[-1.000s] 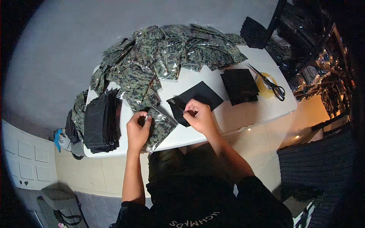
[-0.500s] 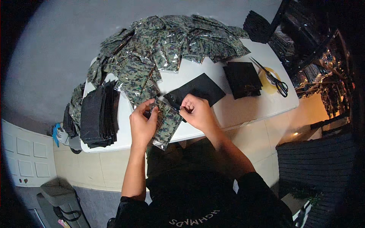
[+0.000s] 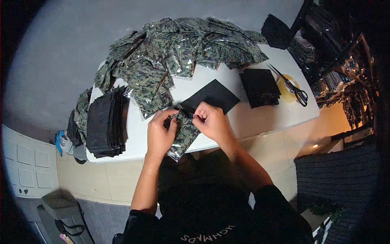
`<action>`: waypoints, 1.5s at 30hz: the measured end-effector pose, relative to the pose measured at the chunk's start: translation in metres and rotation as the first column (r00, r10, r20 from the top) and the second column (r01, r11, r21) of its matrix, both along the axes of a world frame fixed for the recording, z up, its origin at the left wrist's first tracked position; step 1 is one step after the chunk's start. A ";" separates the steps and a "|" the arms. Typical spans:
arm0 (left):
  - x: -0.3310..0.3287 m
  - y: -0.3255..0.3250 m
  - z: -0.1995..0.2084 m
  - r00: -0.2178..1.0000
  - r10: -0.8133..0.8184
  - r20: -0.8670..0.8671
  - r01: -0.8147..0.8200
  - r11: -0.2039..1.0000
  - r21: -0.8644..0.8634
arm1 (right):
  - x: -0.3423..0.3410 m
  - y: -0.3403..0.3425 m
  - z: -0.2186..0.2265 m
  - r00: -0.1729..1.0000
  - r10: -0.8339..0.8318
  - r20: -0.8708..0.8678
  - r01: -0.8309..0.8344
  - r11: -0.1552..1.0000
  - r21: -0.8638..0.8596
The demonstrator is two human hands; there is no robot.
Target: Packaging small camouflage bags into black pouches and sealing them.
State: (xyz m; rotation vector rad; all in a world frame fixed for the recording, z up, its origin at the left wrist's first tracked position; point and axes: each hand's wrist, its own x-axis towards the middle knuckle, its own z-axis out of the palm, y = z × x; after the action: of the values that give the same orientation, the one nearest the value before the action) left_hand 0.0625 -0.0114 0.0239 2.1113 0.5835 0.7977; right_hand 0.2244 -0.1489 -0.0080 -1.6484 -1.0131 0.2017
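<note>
Evidently, left hand pinches camouflage packet, likely light, soft, slippery, best held by edges; right hand pinches black bag.

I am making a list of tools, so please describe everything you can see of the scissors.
The scissors are long and dark, with black looped handles and narrow blades that look like metal and seem nearly closed. They lie slantwise across a yellow roll, near the right end of the white table. The tips point away and to the left; the handles are nearer the person. Nobody is holding them.
</note>
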 end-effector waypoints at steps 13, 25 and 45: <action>0.010 -0.007 -0.001 0.996 0.061 -0.063 -0.040 0.957 0.288 | 0.000 0.000 -0.001 1.000 0.018 0.019 -0.018 1.000 0.019; 0.024 0.008 -0.012 0.951 0.235 -0.199 -0.191 0.958 0.216 | -0.006 -0.001 0.006 0.987 0.062 0.151 -0.049 0.995 -0.091; 0.007 0.047 -0.038 0.999 -0.038 0.032 0.049 0.832 -0.552 | -0.011 -0.004 0.008 0.940 0.085 0.332 -0.077 0.996 -0.037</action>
State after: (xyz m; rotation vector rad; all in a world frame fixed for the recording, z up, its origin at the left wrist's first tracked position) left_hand 0.0695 0.0359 -0.0145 1.5706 0.6610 0.5362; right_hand 0.2133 -0.1526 0.0003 -1.6980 -1.3398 -0.0136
